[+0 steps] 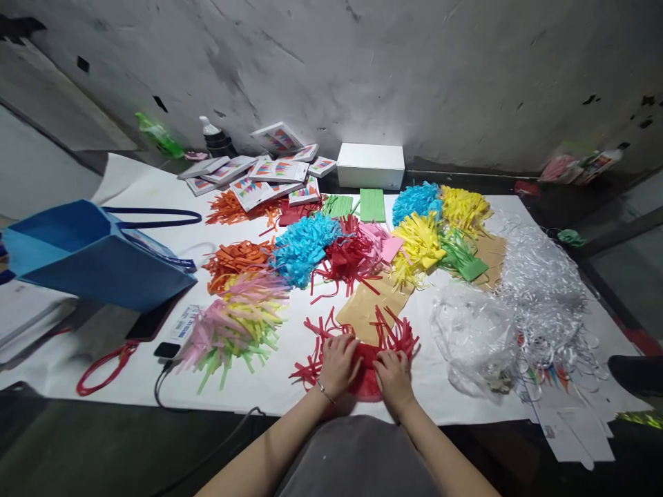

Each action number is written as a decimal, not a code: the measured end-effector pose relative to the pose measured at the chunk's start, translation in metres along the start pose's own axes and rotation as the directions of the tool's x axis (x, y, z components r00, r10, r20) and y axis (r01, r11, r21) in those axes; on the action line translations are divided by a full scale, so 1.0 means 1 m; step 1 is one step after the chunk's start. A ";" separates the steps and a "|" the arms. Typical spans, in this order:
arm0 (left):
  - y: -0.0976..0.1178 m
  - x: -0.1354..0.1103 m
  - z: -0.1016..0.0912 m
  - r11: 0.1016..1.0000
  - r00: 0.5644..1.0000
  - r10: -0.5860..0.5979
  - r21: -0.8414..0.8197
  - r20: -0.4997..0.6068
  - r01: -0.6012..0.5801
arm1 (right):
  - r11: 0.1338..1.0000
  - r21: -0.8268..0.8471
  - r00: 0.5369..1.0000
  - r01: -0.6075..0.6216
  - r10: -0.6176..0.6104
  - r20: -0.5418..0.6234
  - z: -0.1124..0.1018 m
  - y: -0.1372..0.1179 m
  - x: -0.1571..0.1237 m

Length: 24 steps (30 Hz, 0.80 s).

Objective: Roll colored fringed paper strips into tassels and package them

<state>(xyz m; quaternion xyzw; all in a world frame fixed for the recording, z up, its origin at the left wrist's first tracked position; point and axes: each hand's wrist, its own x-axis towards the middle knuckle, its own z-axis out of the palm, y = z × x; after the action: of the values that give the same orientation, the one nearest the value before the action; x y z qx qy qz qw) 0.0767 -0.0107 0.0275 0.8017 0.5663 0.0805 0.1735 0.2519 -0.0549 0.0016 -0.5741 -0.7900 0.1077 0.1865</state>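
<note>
A sheet of red fringed tissue paper [369,364] lies at the table's front edge, its cut strips spreading out at the far left and far right. My left hand [339,362] holds its left side, fingers curled over the paper. On the right side, my right hand [394,378] grips it in the same way, thumb and fingertips pressed to the paper. The undersides of both hands are hidden. Just beyond the fringe is a flat brown paper envelope [370,304]. Behind that sits a dark red tissue tassel bundle [352,255].
Left are a blue bag [98,255], a white power bank [184,328] and a pastel tassel bundle [233,324]. Blue [305,245] and yellow tassels [419,241] lie mid-table. Boxes [280,171] and a white carton [370,166] stand behind. Clear plastic [471,338] and silvery strands [539,290] lie right.
</note>
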 end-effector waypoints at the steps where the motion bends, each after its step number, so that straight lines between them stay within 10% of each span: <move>1: 0.000 -0.005 0.003 0.994 0.993 0.106 -0.002 -0.042 -0.106 | 0.999 0.019 0.999 -0.031 0.031 -0.011 -0.001 -0.001 0.000; 7: -0.007 -0.011 0.023 0.968 0.966 0.252 0.034 -0.055 -0.250 | 0.992 -0.008 0.988 -0.125 0.124 -0.097 -0.012 0.006 -0.006; 12: -0.012 -0.007 0.025 0.963 0.961 0.270 0.017 -0.060 -0.270 | 0.919 -0.028 0.862 -0.393 0.357 -0.359 -0.026 0.025 -0.017; 18: -0.011 -0.003 0.023 0.965 0.963 0.263 0.020 -0.066 -0.262 | 0.995 -0.034 0.994 0.090 -0.092 -0.061 -0.010 0.005 -0.004; 24: -0.002 -0.008 0.012 0.953 0.945 0.302 0.029 -0.123 -0.301 | 0.995 -0.016 0.994 0.097 -0.097 -0.058 0.005 0.005 0.003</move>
<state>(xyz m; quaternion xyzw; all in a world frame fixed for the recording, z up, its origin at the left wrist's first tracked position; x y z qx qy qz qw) 0.0764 -0.0201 0.0165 0.8730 0.4473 0.1536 0.1193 0.2528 -0.0502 -0.0044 -0.5390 -0.8118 0.0767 0.2109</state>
